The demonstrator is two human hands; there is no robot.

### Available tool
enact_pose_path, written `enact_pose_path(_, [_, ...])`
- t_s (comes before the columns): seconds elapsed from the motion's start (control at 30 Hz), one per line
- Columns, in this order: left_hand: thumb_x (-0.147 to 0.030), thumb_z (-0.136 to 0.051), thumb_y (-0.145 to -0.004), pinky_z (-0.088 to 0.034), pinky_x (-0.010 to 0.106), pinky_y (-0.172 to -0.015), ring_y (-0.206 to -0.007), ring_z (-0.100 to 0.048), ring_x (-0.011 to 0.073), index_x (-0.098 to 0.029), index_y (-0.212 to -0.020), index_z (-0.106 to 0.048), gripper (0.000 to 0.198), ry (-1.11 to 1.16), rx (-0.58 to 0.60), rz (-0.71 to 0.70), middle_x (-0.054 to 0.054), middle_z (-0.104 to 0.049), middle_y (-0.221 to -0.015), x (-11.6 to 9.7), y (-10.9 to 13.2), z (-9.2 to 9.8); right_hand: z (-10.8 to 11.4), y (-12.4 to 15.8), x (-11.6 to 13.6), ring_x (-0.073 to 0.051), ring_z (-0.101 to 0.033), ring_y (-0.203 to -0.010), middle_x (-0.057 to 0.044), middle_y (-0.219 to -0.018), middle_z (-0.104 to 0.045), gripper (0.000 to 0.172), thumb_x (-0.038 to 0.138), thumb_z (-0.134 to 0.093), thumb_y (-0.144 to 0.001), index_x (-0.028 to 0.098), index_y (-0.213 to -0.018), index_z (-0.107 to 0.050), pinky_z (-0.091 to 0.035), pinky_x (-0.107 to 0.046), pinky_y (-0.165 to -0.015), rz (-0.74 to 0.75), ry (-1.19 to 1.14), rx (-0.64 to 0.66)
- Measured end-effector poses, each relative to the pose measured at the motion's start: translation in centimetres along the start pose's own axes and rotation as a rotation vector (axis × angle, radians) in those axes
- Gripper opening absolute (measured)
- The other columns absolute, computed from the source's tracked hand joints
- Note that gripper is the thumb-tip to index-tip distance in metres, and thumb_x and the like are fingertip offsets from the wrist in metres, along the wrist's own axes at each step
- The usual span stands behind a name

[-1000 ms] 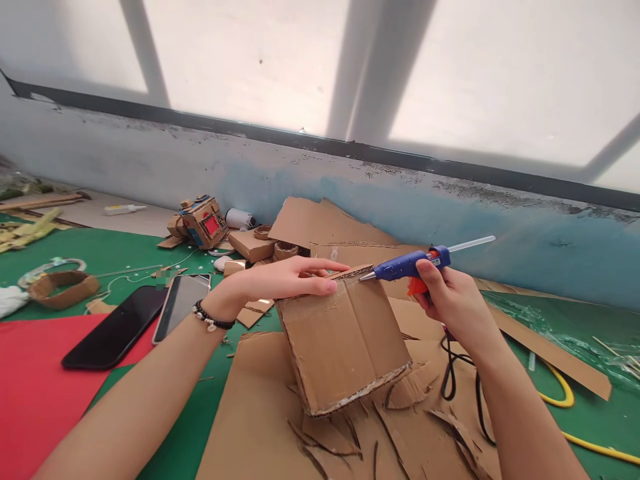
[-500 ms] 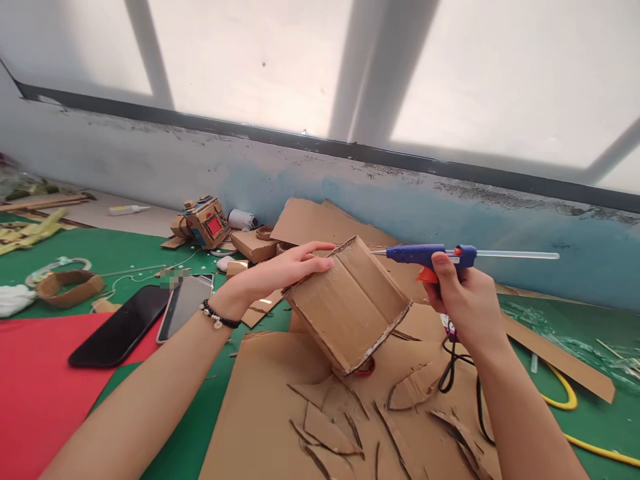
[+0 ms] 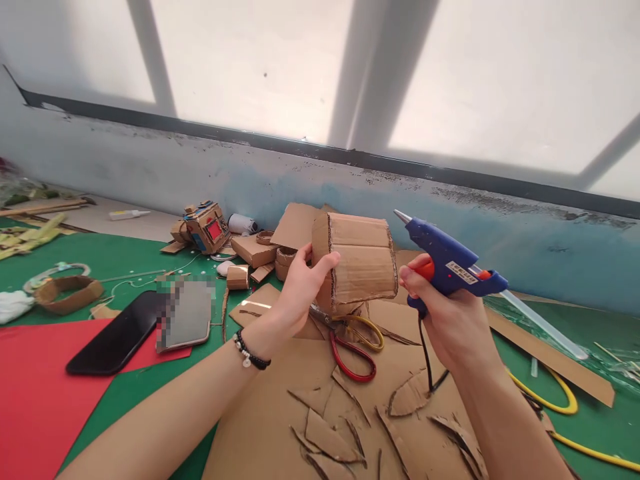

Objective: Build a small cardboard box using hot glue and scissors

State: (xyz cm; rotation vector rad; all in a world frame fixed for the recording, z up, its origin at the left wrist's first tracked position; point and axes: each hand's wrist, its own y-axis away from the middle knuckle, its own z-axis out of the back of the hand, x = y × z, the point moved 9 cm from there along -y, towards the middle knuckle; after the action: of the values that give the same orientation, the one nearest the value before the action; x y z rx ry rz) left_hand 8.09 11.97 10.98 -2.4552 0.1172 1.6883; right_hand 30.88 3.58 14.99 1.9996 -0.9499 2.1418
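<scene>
Left grip, head view: you have the cardboard box pinched at its left side, thumb along the edge.
Cardboard box: just right of your left grip, held up; it should be light and fairly stiff but crushable, so take it by the panel edges, pressing gently.
Right grip: you clasp the glue gun, nozzle ahead, near the box.
Scissors: below and right of your left grip.

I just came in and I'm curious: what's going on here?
A person's left hand holds up a boxy brown cardboard form. The right hand grips a blue plastic glue gun with an orange trigger, its metal nozzle apart from the form. Metal scissors with red and yellow handles lie below.
</scene>
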Motion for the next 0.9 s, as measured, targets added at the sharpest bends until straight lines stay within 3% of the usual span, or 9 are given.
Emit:
enact_pose_path(0.13, [-0.038,-0.087,-0.086,-0.053,0.042,-0.116,-0.139,-0.064,0.0312,-0.021,-0.142,-0.055,0.067,0.001,-0.044,-0.035,0.015,-0.063,-0.156,0.7,1.6,-1.1,-0.7,1.5,0.0,-0.017,-0.061,-0.076,0.001,-0.087,-0.069,0.043,0.057,-0.091,-0.077,0.025,-0.098,-0.072,-0.052,-0.032,-0.07,-0.002,0.171,-0.059])
enact_pose_path(0.23, [-0.037,-0.09,-0.082,-0.05,0.046,-0.12,-0.142,-0.062,0.0329,-0.021,-0.145,-0.05,0.075,-0.005,-0.034,-0.043,0.016,-0.06,-0.159,0.7,2.5,-1.9,-2.0,2.1,0.3,-0.019,-0.066,-0.081,0.0,-0.091,-0.071,0.046,0.058,-0.091,-0.077,0.025,-0.1,-0.07,-0.055,-0.033,-0.076,0.03,0.209,0.011])
enact_pose_path(0.37, [-0.036,-0.089,-0.083,-0.049,0.047,-0.121,-0.144,-0.06,0.0327,-0.022,-0.145,-0.05,0.075,-0.034,-0.019,-0.069,0.016,-0.058,-0.161,0.0,3.2,-2.4,-3.2,2.6,1.7,-0.019,-0.067,-0.081,0.0,-0.091,-0.072,0.035,0.053,-0.083,-0.088,0.026,-0.103,-0.067,-0.055,-0.031,-0.074,0.127,0.269,0.073])
enact_pose_path(0.5, [-0.036,-0.09,-0.081,-0.05,0.046,-0.12,-0.147,-0.058,0.033,-0.022,-0.143,-0.049,0.075,-0.002,0.015,-0.094,0.016,-0.058,-0.16,-0.7,3.4,-2.7,-2.8,2.6,2.5,-0.02,-0.068,-0.085,-0.001,-0.094,-0.073,0.034,0.056,-0.078,-0.09,0.025,-0.099,-0.068,-0.055,-0.032,-0.077,0.191,0.315,0.028])
enact_pose_path(0.67, [-0.036,-0.09,-0.083,-0.053,0.044,-0.117,-0.146,-0.06,0.0324,-0.023,-0.142,-0.049,0.073,0.003,0.015,-0.06,0.016,-0.058,-0.16,-0.9,3.3,-2.6,-1.1,1.8,1.4,-0.023,-0.069,-0.091,-0.002,-0.098,-0.075,0.04,0.062,-0.079,-0.087,0.025,-0.101,-0.071,-0.054,-0.036,-0.084,0.138,0.338,-0.066])
enact_pose_path(0.9, [-0.035,-0.093,-0.08,-0.048,0.043,-0.123,-0.149,-0.057,0.0313,-0.023,-0.142,-0.051,0.076,0.015,0.005,-0.032,0.015,-0.059,-0.16,-0.6,3.6,-2.7,-2.8,2.6,2.2,-0.02,-0.064,-0.077,-0.001,-0.089,-0.073,0.036,0.057,-0.08,-0.086,0.026,-0.099,-0.066,-0.051,-0.031,-0.067,0.181,0.322,0.034])
